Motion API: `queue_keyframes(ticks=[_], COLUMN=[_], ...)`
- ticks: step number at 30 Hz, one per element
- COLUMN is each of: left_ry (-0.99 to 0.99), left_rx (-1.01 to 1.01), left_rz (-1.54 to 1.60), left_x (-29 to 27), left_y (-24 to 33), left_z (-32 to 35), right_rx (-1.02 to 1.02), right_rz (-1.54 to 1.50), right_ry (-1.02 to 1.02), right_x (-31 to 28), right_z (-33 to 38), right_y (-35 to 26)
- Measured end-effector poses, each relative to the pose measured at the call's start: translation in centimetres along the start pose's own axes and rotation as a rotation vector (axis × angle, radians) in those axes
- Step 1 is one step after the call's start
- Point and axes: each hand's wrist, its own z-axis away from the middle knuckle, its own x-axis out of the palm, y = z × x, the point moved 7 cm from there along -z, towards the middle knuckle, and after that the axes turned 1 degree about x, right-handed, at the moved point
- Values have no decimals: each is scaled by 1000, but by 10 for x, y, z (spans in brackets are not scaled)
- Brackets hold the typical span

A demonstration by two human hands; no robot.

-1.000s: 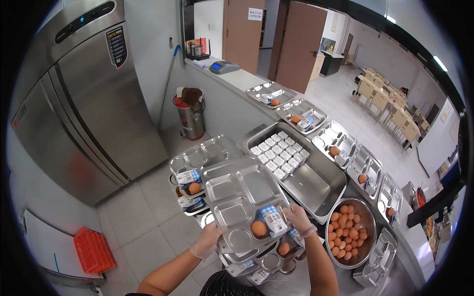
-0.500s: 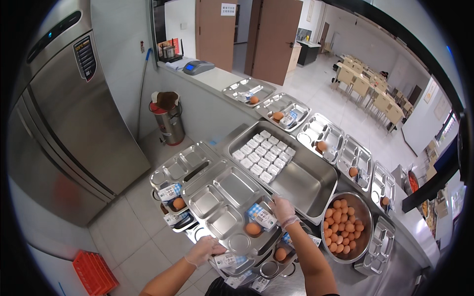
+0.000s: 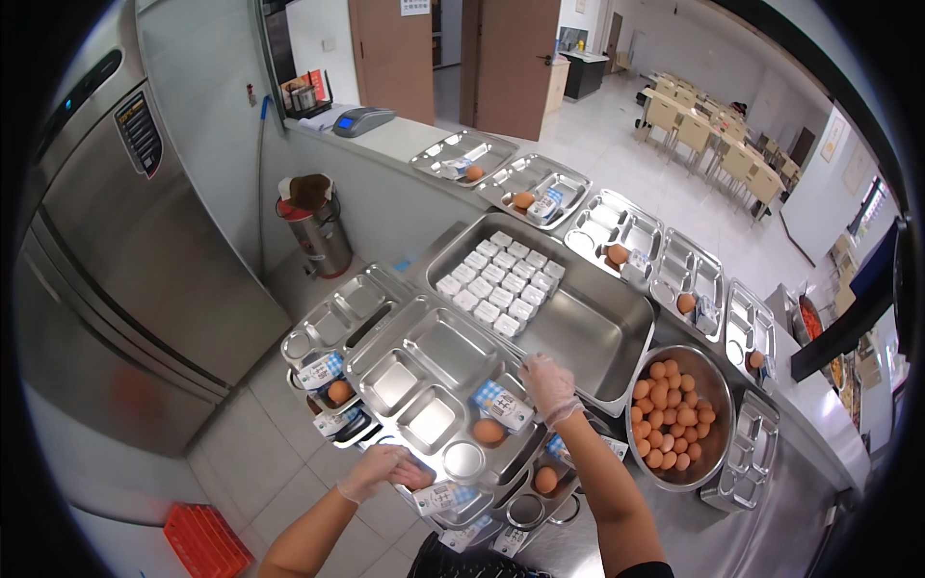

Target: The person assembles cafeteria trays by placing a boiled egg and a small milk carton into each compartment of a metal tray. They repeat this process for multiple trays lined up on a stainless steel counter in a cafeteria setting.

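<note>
A shiny compartment tray (image 3: 400, 332) lies on top of other trays in front of me, with a blue-and-white milk carton (image 3: 504, 406) and a brown egg (image 3: 488, 431) in it. My right hand (image 3: 551, 387), in a clear glove, grips its right rim beside the carton. At the near left corner is my gloved left hand (image 3: 383, 469), fingers loosely extended beside the rim and holding nothing I can see. Below, part-hidden trays carry another egg (image 3: 545, 479) and a carton (image 3: 445, 497).
A deep steel pan (image 3: 602, 332) beyond the tray holds rows of small cartons (image 3: 501, 287). A bowl (image 3: 725, 433) of brown eggs (image 3: 670, 414) stands at right, beside stacked trays (image 3: 747, 453). Filled trays (image 3: 535, 183) line the counter ledge. Leftward are a refrigerator (image 3: 145, 250) and red crate (image 3: 207, 544).
My left hand has slid a little leftward off the tray's corner. The right hand stays at the right rim. The tray keeps its place, while the whole view has shifted slightly.
</note>
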Motion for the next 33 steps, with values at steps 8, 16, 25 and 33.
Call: queue_keyframes(ticks=[8,16,25,33], left_ry=[134,-76,134,66], left_rx=[110,245,511,719], left_rz=[-100,-218,-197,-354], left_x=[-20,-43,-46,58], left_y=[8,18,58,74], left_z=[14,3,-5,60], right_rx=[56,188,260,305], right_rz=[-110,-283,-438,-596], right_ry=[111,240,419,414], right_x=[-32,-76,-128,-177], right_z=[18,78,185,301], right_y=[9,28,39,42])
